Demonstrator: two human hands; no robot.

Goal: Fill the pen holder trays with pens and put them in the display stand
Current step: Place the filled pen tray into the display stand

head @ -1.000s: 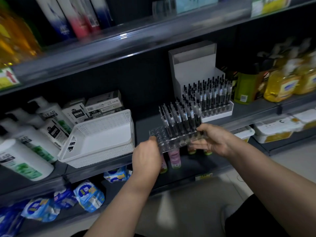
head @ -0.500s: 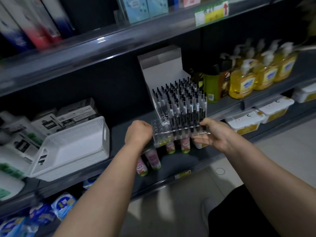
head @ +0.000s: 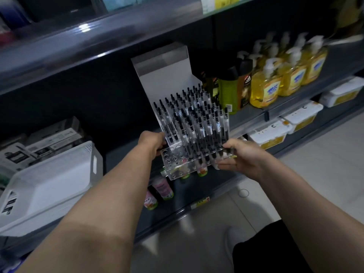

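- I am gripping the clear pen holder tray (head: 177,166) by its two short ends; my left hand (head: 152,143) is curling round the left end; my right hand (head: 242,157) is pinching the right end.
- The tray is hanging in the air just in front of the white display stand (head: 163,75), over the front edge of the shelf (head: 250,112); black-capped pens (head: 205,134) are standing upright in its middle and right holes.
- Other pens (head: 189,99) are standing in rows inside the stand, behind the tray.
- A white basket (head: 59,184) is sitting on the shelf to the left; yellow soap bottles (head: 275,85) are standing to the right.
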